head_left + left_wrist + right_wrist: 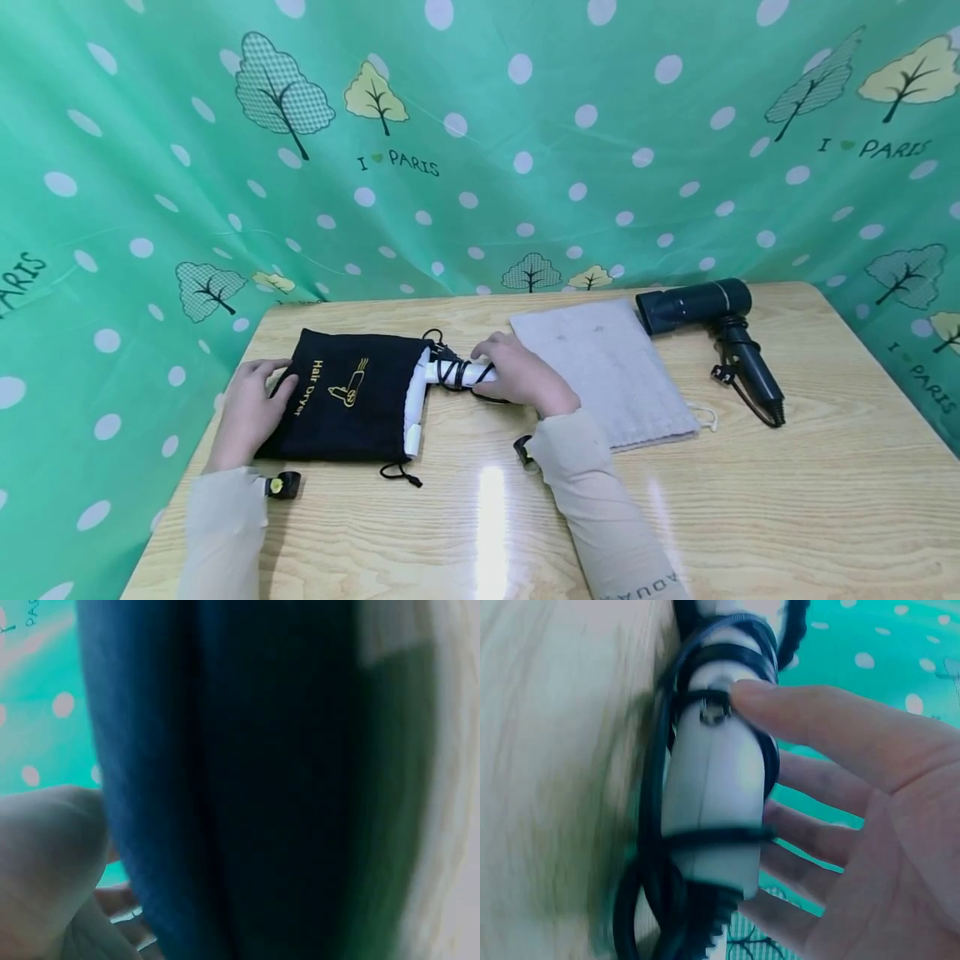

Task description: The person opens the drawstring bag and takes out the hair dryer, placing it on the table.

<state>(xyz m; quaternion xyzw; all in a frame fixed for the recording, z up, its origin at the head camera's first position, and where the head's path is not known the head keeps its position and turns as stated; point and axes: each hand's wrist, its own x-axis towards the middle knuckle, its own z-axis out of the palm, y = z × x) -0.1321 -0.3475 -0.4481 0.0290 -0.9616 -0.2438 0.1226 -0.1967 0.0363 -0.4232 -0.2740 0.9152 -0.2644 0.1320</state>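
A black drawstring pouch (352,392) printed "Hair Dryer" lies flat on the table, its opening to the right. Inside it sits most of a white hair dryer (417,400), its head hidden by the cloth. The handle (712,772) sticks out of the opening, a black cord (656,750) wound round it. My right hand (513,371) holds this handle near its end, thumb on one side and fingers on the other. At the pouch's far left end my left hand (251,404) grips the edge, its thumb (52,847) against the dark cloth.
A grey cloth pouch (607,371) with a white drawstring lies right of my right hand. Beyond it rests a black hair dryer (701,304) with its cord round the handle. A green polka-dot curtain (480,167) hangs behind the wooden table (375,542).
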